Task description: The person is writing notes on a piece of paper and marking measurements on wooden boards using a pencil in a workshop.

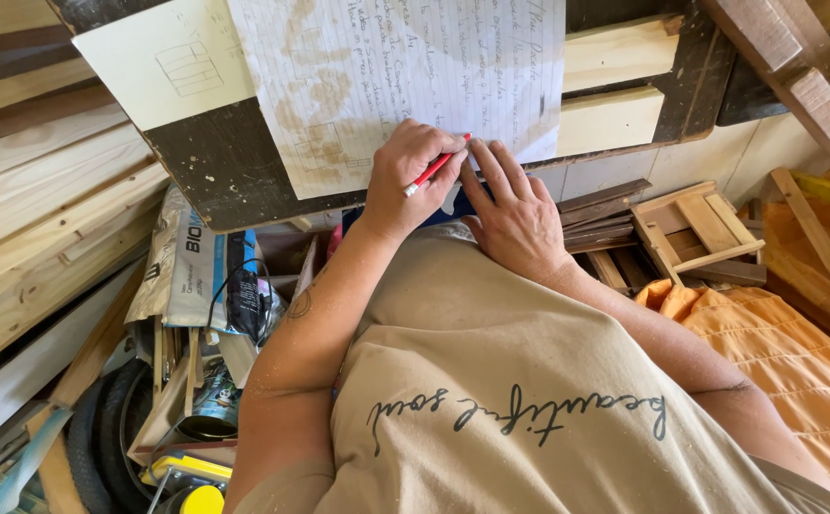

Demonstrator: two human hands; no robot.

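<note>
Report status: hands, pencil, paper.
Left hand in closed grip on red pencil, tip at lined paper. Right hand flat at paper's lower edge, on dark board. Nothing in the way.

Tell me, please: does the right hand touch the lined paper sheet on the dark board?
Touching. The head view shows the right hand lying flat, its fingertips resting on the lower edge of the lined paper sheet, with no gap visible between them.

A dark worn board (215, 157) carries 1 lined sheet (396, 67); a cream card (163, 67) lies left of the sheet.
</note>
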